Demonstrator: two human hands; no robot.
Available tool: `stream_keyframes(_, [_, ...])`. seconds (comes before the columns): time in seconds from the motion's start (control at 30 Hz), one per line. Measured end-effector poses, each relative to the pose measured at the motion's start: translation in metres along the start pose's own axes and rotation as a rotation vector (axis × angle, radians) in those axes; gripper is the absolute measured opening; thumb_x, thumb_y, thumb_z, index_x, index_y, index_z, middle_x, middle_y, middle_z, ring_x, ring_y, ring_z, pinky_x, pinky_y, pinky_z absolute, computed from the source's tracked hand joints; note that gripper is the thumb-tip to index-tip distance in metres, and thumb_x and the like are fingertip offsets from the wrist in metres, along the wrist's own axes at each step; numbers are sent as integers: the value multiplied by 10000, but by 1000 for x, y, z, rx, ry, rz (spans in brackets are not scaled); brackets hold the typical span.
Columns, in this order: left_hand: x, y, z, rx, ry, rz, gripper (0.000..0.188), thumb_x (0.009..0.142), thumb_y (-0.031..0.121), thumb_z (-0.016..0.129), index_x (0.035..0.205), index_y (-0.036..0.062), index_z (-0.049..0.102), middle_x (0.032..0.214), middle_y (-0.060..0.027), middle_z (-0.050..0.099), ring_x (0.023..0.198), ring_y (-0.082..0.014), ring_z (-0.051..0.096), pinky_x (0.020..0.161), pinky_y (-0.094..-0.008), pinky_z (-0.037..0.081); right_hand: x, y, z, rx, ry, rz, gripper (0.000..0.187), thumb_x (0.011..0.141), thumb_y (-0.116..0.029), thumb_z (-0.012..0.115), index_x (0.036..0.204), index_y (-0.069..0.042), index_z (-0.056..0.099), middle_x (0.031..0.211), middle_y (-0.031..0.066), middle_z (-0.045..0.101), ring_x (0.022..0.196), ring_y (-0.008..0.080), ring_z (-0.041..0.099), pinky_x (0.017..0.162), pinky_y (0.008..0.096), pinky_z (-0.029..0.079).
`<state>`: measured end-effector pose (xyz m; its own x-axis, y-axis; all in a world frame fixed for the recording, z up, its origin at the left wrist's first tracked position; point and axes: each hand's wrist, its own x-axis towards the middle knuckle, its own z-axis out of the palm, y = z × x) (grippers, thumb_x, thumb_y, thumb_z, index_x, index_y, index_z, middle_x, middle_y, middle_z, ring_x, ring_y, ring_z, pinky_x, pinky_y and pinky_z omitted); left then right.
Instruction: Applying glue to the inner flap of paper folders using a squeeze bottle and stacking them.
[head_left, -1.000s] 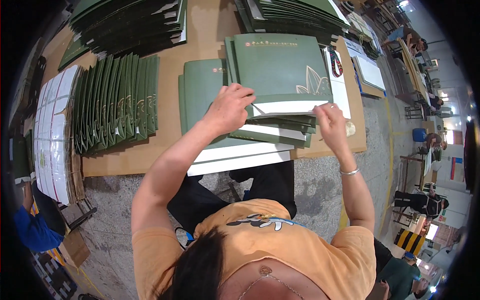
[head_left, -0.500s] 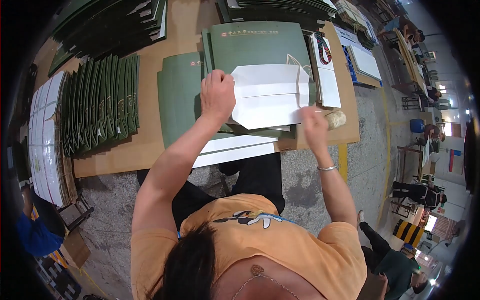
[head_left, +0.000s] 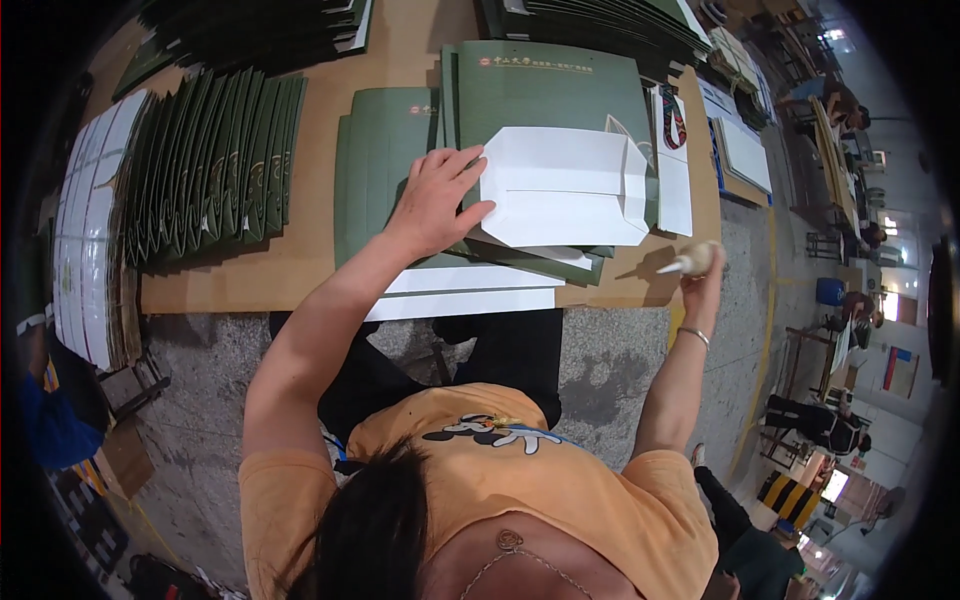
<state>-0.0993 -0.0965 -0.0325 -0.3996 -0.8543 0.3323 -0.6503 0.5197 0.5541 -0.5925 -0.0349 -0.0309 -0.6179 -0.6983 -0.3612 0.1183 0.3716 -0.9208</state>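
A green paper bag (head_left: 550,85) lies flat on a stack of others, its white folded bottom (head_left: 562,178) opened out toward me. My left hand (head_left: 437,200) rests at the left end of that white bottom, fingers spread and fingertips at its edge. Off to the right, over the table's near corner, my right hand (head_left: 706,280) is closed around a squeeze bottle (head_left: 698,258) with a pale body. Its white pointed nozzle is tilted to the left, apart from the bag. More green bags (head_left: 385,130) lie under and left of my left hand.
Folded green bags (head_left: 215,170) stand in a row at the left, beside a wrapped white bundle (head_left: 90,230). White card strips (head_left: 672,190) and a patterned cord (head_left: 676,125) lie right of the bag. Dark green stacks (head_left: 600,25) line the far side of the cardboard-topped table (head_left: 230,295).
My right hand has left the white bottom's right corner, moved right and picked up the squeeze bottle. My left hand has gone from closed fingers to spread ones.
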Motion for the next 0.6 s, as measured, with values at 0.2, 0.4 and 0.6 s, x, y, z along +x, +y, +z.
stream_keyframes(0.2, [-3, -3, -1, -14, -18, 23, 593, 862, 358, 653, 1321, 2, 537, 1445, -98, 447, 1270, -300, 407, 1103, -422, 289, -62, -99, 57, 404, -332, -347, 613, 875, -504, 673, 1291, -86, 507, 1208, 92, 616, 1021, 222, 631, 728, 306, 544])
stream_keyframes(0.4, [-5, -2, 3, -43, 10, 9, 585, 854, 343, 658, 1316, 4, 543, 1439, -97, 455, 1267, -300, 410, 1104, -426, 291, -131, -113, 208, -8, -617, -648, 500, 857, -171, 739, 1243, 20, 484, 1104, 136, 630, 938, 209, 659, 660, 308, 584])
stream_keyframes(0.6, [-4, -1, 2, -65, 27, 5, 620, 819, 344, 683, 1320, 9, 539, 1430, -93, 472, 1251, -300, 429, 1086, -425, 302, -155, -94, 265, -158, -630, -729, 621, 760, -181, 843, 1213, 12, 463, 1108, 136, 639, 977, 194, 660, 829, 306, 554])
